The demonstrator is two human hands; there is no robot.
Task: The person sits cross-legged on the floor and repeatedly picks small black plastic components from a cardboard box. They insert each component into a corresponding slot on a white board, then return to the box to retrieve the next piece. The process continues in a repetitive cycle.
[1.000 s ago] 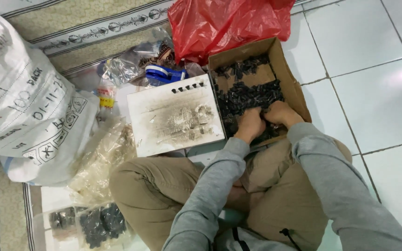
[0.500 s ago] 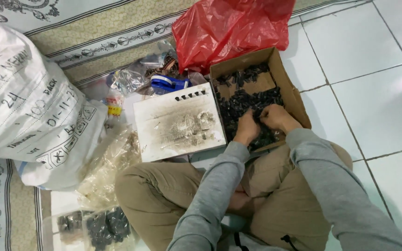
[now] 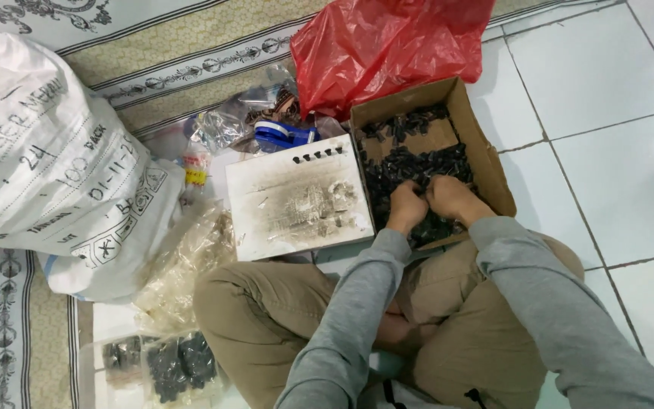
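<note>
I sit cross-legged on the floor in grey sleeves and tan trousers. Both hands reach into an open cardboard box (image 3: 486,159) that holds several small black plastic parts (image 3: 410,163). My left hand (image 3: 406,206) is curled over the parts near the box's front. My right hand (image 3: 452,198) lies beside it, fingers bent down into the same pile. The two hands touch each other. What the fingers pinch is hidden. A scuffed white board (image 3: 297,198) with a row of small black pieces along its top edge lies left of the box.
A red plastic bag (image 3: 387,45) sits behind the box. A big white sack (image 3: 47,167) stands at the left on a patterned mat. Clear plastic bags (image 3: 183,265), a blue tape dispenser (image 3: 281,135) and a bag of black parts (image 3: 168,363) lie nearby. White floor tiles (image 3: 615,136) stretch right.
The view has shifted slightly. Both hands stay in the box and have drawn closer together over the black parts.
</note>
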